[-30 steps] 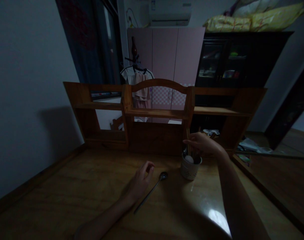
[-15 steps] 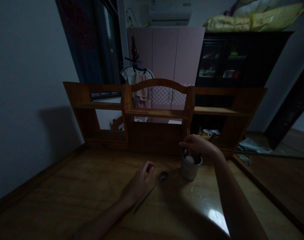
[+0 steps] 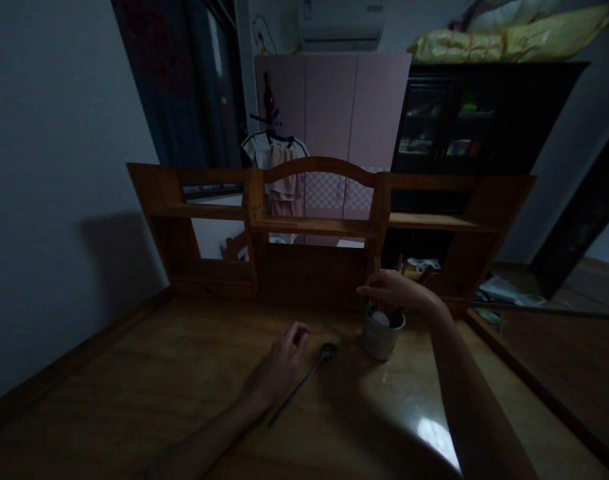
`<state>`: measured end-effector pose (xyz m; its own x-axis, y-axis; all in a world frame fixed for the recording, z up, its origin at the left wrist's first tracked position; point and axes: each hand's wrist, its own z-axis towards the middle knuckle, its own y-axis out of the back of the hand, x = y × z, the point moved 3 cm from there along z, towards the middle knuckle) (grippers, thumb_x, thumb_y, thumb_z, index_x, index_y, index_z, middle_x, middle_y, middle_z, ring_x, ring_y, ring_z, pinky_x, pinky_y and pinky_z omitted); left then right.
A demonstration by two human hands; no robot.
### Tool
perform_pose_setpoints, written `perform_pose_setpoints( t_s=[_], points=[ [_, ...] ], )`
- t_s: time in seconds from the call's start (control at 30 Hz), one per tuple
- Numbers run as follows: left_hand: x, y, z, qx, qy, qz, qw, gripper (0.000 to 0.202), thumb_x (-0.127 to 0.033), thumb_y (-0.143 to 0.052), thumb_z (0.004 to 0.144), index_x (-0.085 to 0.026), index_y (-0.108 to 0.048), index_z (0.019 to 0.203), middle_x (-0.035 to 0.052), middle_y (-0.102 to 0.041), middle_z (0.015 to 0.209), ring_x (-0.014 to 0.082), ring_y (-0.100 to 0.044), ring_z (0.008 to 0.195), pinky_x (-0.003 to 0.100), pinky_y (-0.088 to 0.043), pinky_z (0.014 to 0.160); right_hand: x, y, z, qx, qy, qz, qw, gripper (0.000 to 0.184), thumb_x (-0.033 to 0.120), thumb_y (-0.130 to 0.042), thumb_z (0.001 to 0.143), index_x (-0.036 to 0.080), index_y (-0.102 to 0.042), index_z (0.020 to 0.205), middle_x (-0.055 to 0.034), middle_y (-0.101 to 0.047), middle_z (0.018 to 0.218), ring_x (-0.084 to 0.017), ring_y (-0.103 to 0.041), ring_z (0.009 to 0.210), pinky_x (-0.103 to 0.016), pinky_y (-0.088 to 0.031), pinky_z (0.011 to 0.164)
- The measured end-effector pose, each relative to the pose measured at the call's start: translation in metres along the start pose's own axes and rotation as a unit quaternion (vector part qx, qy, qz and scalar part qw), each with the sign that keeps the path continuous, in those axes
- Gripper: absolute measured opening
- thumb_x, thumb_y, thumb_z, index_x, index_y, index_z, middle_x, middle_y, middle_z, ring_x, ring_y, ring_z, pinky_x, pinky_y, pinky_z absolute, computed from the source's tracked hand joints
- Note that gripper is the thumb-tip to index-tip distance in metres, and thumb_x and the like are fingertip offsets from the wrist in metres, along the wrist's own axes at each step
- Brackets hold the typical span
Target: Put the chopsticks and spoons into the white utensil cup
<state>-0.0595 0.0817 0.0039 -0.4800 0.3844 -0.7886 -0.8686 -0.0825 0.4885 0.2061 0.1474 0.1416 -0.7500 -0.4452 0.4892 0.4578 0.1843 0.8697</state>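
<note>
White cup [image 3: 383,343], right hand [image 3: 403,290]: fingers bent down over the mouth, bunched close together; whether they grip any utensil inside, I cannot tell.
Cup's place: directly below the right fingers, upright on the tabletop [image 3: 184,373].
Pale round end [image 3: 381,319]: inside the cup, just under those fingers.
Left hand [image 3: 284,357]: on the tabletop, fingers loosely curled, half open, holding nothing.
Spoon [image 3: 304,382]: lying just right of the left fingers, apart from them; bowl pointing away, handle slanting back alongside the hand.
Shelf [image 3: 314,227]: wooden, standing just beyond the right fingers.
Clothes [image 3: 284,167], wardrobe [image 3: 329,113]: well beyond both hands' fingers.
</note>
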Motion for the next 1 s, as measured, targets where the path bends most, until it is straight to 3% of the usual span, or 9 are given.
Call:
perform_pose_setpoints(
  t_s=[0.3, 0.57, 0.8, 1.0],
  points=[
    [0.004, -0.008, 0.001, 0.033, -0.017, 0.028, 0.999, 0.019, -0.036, -0.052, 0.088, -0.022, -0.055, 0.099, 0.0025, -0.06, 0.091, 0.0172, -0.056, 0.082, 0.028, -0.044, 0.073, 0.0, 0.002, -0.003, -0.007, 0.005, 0.031, 0.999, 0.037, 0.051, -0.054, 0.091, 0.016, -0.066, 0.095, -0.0037, -0.066, 0.068, -0.015, -0.06, 0.053, -0.019, -0.041, 0.043],
    [0.008, -0.017, -0.003, 0.089, -0.065, 0.098, 0.989, 0.013, -0.029, -0.062, 0.077, -0.02, -0.056, 0.083, 0.0013, -0.056, 0.086, 0.018, -0.052, 0.083, 0.027, -0.041, 0.072, -0.004, 0.002, -0.001, -0.018, -0.01, -0.021, 1.0, 0.045, 0.055, -0.053, 0.09, 0.014, -0.067, 0.077, -0.0055, -0.066, 0.064, -0.016, -0.059, 0.054, -0.022, -0.039, 0.045],
    [0.008, -0.017, -0.005, 0.101, -0.076, 0.116, 0.985, 0.011, -0.028, -0.062, 0.076, -0.021, -0.055, 0.082, 0.0007, -0.055, 0.086, 0.0182, -0.051, 0.082, 0.028, -0.041, 0.073, -0.002, 0.003, -0.002, -0.006, -0.007, -0.012, 1.0, 0.046, 0.056, -0.051, 0.09, 0.015, -0.069, 0.08, -0.006, -0.066, 0.066, -0.017, -0.06, 0.057, -0.023, -0.04, 0.048],
    [0.012, -0.019, -0.005, 0.109, -0.088, 0.146, 0.979, 0.008, -0.027, -0.062, 0.075, -0.021, -0.057, 0.074, 0.0007, -0.056, 0.08, 0.0181, -0.052, 0.078, 0.028, -0.039, 0.071, -0.001, 0.003, -0.003, -0.011, -0.022, 0.018, 1.0, 0.042, 0.055, -0.055, 0.089, 0.016, -0.068, 0.095, -0.0058, -0.067, 0.072, -0.017, -0.06, 0.06, -0.022, -0.04, 0.048]
  ],
)
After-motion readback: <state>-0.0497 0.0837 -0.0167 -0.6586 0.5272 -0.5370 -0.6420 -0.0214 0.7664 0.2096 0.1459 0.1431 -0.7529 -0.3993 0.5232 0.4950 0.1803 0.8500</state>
